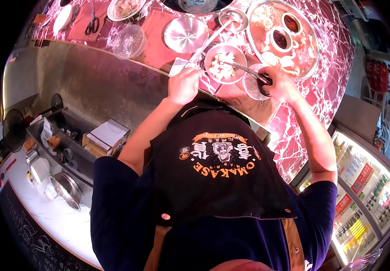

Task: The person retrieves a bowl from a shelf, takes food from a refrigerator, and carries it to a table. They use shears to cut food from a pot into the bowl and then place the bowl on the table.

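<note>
My left hand (184,86) is closed around the handle end of a long metal ladle (233,20), whose bowl lies farther back beside a large tray. My right hand (281,86) grips scissors (249,71) by their black handles. Their blades reach into a round bowl (239,77) with pale, cut-looking food pieces (222,66) in it. Beneath the scissors and right hand is a clear round container (250,87), partly covered. A shiny steel bowl (186,35) stands behind my left hand.
The large round tray (313,67) holds food in liquid and two cups of dark sauce (281,39). Toward the left are a clear bowl (128,41), a plate of food (125,8) and other scissors (92,26). The counter's near edge runs in front of my body.
</note>
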`<state>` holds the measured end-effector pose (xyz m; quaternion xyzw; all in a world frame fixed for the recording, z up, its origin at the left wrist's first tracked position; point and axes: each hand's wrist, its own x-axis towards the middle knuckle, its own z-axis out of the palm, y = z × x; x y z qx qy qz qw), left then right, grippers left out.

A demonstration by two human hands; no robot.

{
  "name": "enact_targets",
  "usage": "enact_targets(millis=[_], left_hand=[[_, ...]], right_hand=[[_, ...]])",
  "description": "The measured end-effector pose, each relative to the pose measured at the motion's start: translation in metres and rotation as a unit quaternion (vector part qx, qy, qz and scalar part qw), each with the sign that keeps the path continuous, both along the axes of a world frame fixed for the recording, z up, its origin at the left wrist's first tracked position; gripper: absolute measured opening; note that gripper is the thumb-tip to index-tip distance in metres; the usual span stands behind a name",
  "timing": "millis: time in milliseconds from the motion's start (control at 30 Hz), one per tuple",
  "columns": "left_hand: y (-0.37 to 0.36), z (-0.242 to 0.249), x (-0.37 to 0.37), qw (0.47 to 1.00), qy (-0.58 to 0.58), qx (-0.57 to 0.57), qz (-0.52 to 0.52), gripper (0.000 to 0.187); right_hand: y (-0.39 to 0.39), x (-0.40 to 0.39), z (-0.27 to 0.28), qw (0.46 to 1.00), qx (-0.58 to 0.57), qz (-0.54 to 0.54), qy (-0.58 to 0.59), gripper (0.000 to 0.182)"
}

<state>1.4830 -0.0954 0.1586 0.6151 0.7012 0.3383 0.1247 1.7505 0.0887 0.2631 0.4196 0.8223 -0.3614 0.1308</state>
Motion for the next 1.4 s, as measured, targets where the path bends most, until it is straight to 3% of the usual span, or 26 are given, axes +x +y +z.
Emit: enact_targets(millis=[167,367,467,567,633,667,733,833,867,900,933,1033,1100,1233,1300,1400], left_hand=[[0.0,0.002,0.001,1.0,-0.001,-0.013,0.002,0.021],[0.019,0.023,-0.016,0.996,0.051,-0.075,-0.014,0.017],[0.034,0.037,-0.02,0.979,0.157,-0.101,-0.087,0.02],[0.052,0.06,-0.02,0.967,0.167,0.001,-0.191,0.024],[0.062,0.092,-0.023,0.938,0.24,-0.084,-0.236,0.024],[0.066,0.1,-0.027,0.939,0.245,-0.068,-0.23,0.024],[0.069,0.108,-0.041,0.937,0.255,-0.051,-0.235,0.023],[0.077,0.114,-0.043,0.962,0.178,-0.055,-0.201,0.021],[0.081,0.112,-0.038,0.975,0.124,-0.068,-0.17,0.02],[0.085,0.107,-0.034,0.984,0.071,-0.083,-0.138,0.019],[0.093,0.086,-0.032,0.988,0.042,-0.038,-0.142,0.016],[0.135,0.067,0.008,0.982,0.004,-0.073,-0.175,0.018],[0.174,0.061,0.041,0.961,0.034,-0.201,-0.188,0.022],[0.252,0.03,0.097,0.957,0.055,-0.178,-0.223,0.023],[0.288,0.031,0.119,0.948,0.061,-0.233,-0.208,0.023],[0.339,0.01,0.139,0.935,0.11,-0.224,-0.252,0.025]], right_hand=[[0.004,0.013,0.01,1.0,0.01,0.02,0.01,0.047],[-0.02,0.027,0.05,0.98,0.187,0.058,-0.022,0.049],[-0.037,0.019,0.044,0.954,0.274,0.121,0.021,0.047],[-0.039,0.014,0.007,0.922,0.352,0.159,0.035,0.035],[-0.038,0.014,-0.006,0.935,0.324,0.147,-0.011,0.051],[-0.037,0.016,-0.011,0.934,0.322,0.15,-0.05,0.051],[-0.039,0.029,-0.009,0.949,0.297,0.103,-0.032,0.052],[-0.042,0.057,0.018,0.972,0.235,0.008,0.01,0.055],[-0.041,0.07,0.023,0.983,0.15,-0.101,0.032,0.056],[-0.039,0.086,0.026,0.975,0.062,-0.207,0.055,0.056],[-0.035,0.113,0.013,0.966,0.07,-0.241,0.07,0.055],[-0.027,0.174,-0.018,0.926,0.081,-0.368,-0.005,0.051],[-0.019,0.194,-0.029,0.911,0.043,-0.409,-0.031,0.051],[0.0,0.211,-0.05,0.914,0.043,-0.403,-0.021,0.051],[0.02,0.209,-0.048,0.902,-0.005,-0.431,-0.027,0.052],[0.057,0.213,-0.06,0.92,0.015,-0.387,-0.055,0.057]])
